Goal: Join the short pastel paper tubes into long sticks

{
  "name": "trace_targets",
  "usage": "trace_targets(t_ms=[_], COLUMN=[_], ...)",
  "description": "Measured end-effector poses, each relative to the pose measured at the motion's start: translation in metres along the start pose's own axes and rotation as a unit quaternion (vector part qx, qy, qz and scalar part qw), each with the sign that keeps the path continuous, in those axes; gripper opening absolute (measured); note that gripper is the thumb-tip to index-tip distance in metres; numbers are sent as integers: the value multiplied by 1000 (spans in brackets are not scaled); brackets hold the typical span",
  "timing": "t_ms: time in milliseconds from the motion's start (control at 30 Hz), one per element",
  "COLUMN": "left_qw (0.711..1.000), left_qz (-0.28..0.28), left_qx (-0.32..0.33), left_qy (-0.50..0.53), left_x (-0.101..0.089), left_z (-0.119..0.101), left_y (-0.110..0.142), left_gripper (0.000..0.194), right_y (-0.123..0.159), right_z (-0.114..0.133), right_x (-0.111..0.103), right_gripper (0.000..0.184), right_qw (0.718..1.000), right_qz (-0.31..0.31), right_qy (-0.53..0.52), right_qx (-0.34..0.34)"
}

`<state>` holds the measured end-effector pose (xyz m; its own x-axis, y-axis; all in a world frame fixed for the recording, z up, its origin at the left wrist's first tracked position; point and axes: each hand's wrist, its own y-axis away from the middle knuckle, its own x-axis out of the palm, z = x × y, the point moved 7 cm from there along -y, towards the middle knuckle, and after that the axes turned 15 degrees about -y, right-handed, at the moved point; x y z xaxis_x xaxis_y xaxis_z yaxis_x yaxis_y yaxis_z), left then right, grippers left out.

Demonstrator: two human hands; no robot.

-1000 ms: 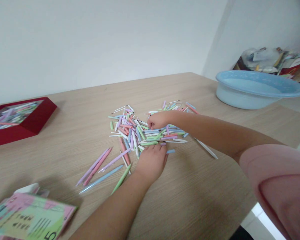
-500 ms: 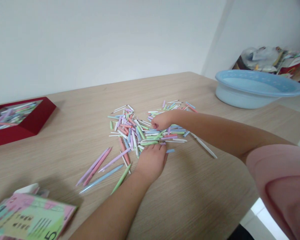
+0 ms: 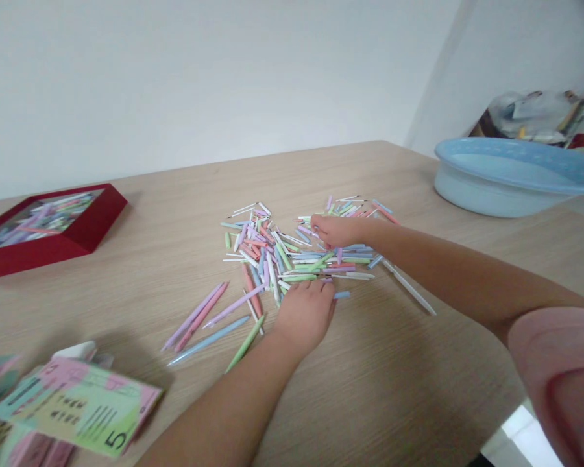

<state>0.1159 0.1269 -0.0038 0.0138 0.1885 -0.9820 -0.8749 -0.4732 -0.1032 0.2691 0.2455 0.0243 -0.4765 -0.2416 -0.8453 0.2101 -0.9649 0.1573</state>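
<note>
Head view was taken over a pale wood-grain table (image 3: 409, 383). Nearest, at the lower left edge, a pastel printed box (image 3: 73, 408) was seen. Past it, a few long pens (image 3: 209, 318) in pink, lilac, blue and green were laid side by side. Just beside them the left hand (image 3: 305, 314) was rested palm down, fingers loosely curled at the near edge of the pile of pastel pen parts (image 3: 296, 250); whether anything was held could not be told. Farther on, the right hand (image 3: 338, 230) was set on the pile's top, fingers pinched narrow among the pieces. A red tray (image 3: 85, 230) of similar pieces was placed far left, a light blue basin (image 3: 511, 178) far right. Plain white walls were seen behind.
</note>
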Motion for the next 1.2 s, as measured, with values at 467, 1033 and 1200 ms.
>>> trace_targets(t_ms=[467, 1033, 1200], left_qw=[1000, 998, 998], left_qz=[3, -26, -30], left_qx=[-4, -11, -5], left_qy=[23, 53, 54], left_x=[1, 4, 4], left_z=[-1, -3, -3], left_y=[2, 0, 0], left_gripper=[17, 14, 16], right_y=[-116, -97, -113], right_z=[73, 23, 24], right_x=[20, 10, 4], right_gripper=[26, 26, 24], right_qw=[996, 998, 998], right_qz=[-37, -9, -55], right_qy=[-23, -6, 13], right_qx=[-76, -57, -30])
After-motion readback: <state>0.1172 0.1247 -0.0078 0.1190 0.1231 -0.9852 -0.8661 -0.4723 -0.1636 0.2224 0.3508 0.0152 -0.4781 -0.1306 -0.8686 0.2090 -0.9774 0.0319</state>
